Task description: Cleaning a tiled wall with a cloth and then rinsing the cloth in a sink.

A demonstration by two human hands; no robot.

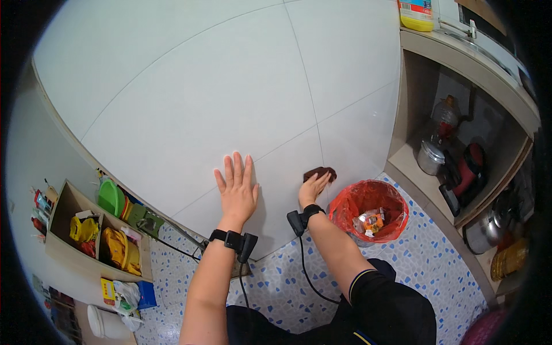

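Observation:
My left hand (237, 196) lies flat against the white tiled wall (207, 99), its fingers spread and holding nothing. Low on the same wall, my right hand (312, 189) presses a dark brown cloth (325, 173) to the tiles, close to a vertical joint. The cloth is bunched, and my fingers cover part of it. Just right of that hand stands a waste bin lined with a red plastic bag (345, 194). Crumpled wrappers (371, 222) lie inside it. Each wrist wears a black strap with a small cabled device.
On the right, an open counter (403, 41) holds a pot (430, 157) and a plastic bottle (445, 114). A yellow detergent bottle (416, 17) stands on top. At left are a shelf unit (60, 241), a green basin (111, 198) and a white bucket (101, 321). Speckled floor tiles (280, 284) lie below.

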